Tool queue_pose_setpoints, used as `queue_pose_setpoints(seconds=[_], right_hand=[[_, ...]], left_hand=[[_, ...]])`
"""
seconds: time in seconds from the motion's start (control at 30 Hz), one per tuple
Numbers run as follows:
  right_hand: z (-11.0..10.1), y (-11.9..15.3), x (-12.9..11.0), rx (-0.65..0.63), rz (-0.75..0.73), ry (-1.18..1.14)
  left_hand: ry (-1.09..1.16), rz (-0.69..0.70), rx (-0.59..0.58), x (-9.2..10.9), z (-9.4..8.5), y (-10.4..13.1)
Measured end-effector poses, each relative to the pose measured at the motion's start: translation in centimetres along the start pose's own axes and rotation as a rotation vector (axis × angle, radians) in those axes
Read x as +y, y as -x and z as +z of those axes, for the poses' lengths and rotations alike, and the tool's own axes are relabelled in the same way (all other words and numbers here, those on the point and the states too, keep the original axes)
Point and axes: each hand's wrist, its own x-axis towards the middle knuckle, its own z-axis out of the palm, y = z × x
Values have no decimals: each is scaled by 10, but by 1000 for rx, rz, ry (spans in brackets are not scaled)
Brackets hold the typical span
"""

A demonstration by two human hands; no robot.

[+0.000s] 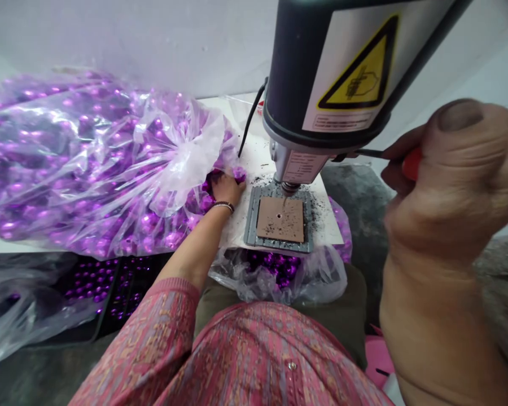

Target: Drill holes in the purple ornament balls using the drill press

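My left hand (227, 189) reaches into the mouth of a large clear plastic bag (190, 152) full of shiny purple balls (150, 228). Its fingers are mostly hidden among the balls, so its grip does not show. Close up on the right, my right hand (457, 163) is closed around the red-knobbed lever (412, 163) of a bench drill press (322, 73). Below the chuck (290, 189), a brown square plate (280, 219) with a small hole lies on the grey metal base (250, 225). Dark shavings are scattered over both.
An open plastic bag (232, 273) holding purple pieces hangs below the table's front edge, above my lap. Black trays (105, 293) of purple balls stand lower left. A black cable (252, 115) runs behind the drill press. Something pink (379, 358) sits lower right.
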Motion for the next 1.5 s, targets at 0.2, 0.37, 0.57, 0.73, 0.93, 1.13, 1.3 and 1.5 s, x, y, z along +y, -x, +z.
queue_pose_setpoints(seconds=[0.2,0.37,0.57,0.73,0.93,1.13,1.3,1.5], right_hand=[[1,-1,1,-17,-6,3],[-1,0,-3,-42,47,-34],[-2,1,-6,-47,110,-94],[-2,-2,-6,-59,89,-85],[0,-3,-2,-77,31,-102],[2,-3,3,-98,-39,-188],[1,-8,1,-131,-30,-187],[0,-15,-3,-173,1,-173]], left_hand=[[234,40,-32,0,-18,21],[720,172,10,-18,-37,67],[1353,11,-287,-31,-37,106],[1453,19,-488,-20,-28,123],[1339,5,-462,-2,-21,118],[1015,136,-396,10,-19,102],[834,188,-390,14,-15,99],[754,192,-358,24,-17,99]])
